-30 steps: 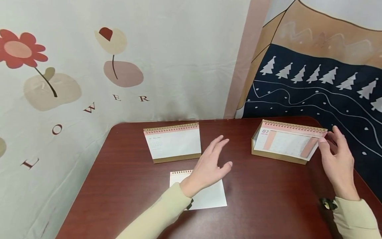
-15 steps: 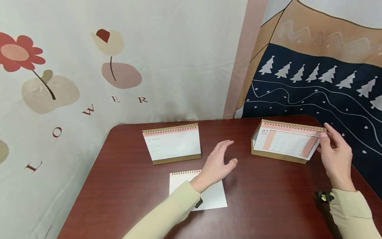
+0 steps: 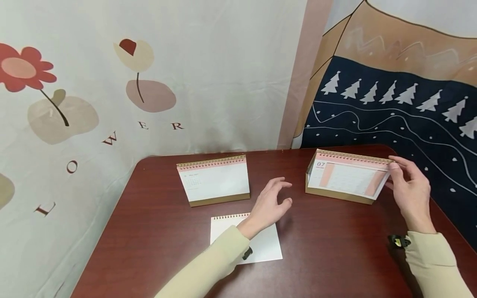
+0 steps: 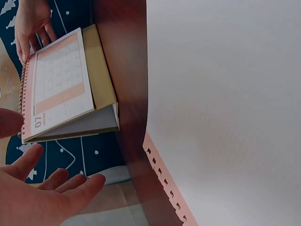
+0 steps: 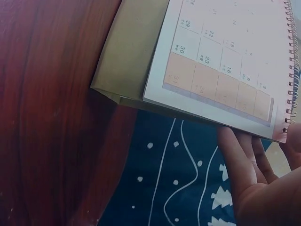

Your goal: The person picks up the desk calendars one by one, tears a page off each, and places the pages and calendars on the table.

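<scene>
My right hand (image 3: pixel 411 196) pinches the top right corner of a desk calendar (image 3: pixel 346 178), thumb in front and fingers behind. This calendar has a gold-brown stand, a coil along the top and a white and pink page marked 07. The right wrist view shows its date grid (image 5: pixel 211 61) close up. My left hand (image 3: pixel 266 207) hovers with relaxed, spread fingers and holds nothing. Below it a loose white calendar page (image 3: pixel 266 246) with torn binding holes lies on the table, partly hidden by the left forearm.
A second desk calendar (image 3: pixel 216 180) stands at the back left of the dark red table (image 3: pixel 328 248), its page mostly white. Behind the table hangs a printed cloth (image 3: pixel 231 74) with flowers and letters, and a dark blue part with trees is at the right.
The right hand has closed onto the 07 calendar's corner, and the calendar has shifted a little to the left with it. The left hand moved slightly right, then stayed about there.
</scene>
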### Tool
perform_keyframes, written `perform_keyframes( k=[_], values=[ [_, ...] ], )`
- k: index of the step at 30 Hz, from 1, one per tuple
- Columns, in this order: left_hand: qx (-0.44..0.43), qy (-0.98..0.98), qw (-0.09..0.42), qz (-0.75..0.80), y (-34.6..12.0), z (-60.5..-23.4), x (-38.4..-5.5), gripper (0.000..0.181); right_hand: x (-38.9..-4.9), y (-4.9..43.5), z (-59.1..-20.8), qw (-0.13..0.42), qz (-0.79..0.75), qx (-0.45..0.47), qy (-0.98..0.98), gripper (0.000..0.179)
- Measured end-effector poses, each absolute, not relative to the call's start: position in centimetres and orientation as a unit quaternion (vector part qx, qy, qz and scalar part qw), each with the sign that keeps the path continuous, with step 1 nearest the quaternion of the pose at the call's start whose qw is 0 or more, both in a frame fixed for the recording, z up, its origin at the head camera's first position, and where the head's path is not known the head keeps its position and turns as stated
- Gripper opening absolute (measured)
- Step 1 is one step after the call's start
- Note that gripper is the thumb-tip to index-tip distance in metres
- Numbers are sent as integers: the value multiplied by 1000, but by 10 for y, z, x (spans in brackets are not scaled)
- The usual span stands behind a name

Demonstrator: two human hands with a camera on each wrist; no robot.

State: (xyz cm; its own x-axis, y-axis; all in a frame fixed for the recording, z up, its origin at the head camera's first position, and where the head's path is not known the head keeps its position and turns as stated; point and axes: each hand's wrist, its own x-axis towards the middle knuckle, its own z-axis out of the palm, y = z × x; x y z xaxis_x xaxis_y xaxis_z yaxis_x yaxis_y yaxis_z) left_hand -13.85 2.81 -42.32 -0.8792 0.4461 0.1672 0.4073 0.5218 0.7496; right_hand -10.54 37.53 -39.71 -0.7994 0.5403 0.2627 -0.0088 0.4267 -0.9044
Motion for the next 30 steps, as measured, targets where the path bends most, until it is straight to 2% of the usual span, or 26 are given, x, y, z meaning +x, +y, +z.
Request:
perform_keyframes(
  k=[12,25,30],
  values=[
    [235,872,32,429,28,-427,-146,47,-113,356,-398,254,448,-127,-848,38],
    [229,853,97,458,29,-435,-156,59,-120,341,-399,238,433,-93,-864,40],
    [210,811,150,525,34,-438,-164,61,-123,338,-397,234,440,-86,-863,41]
  ],
)
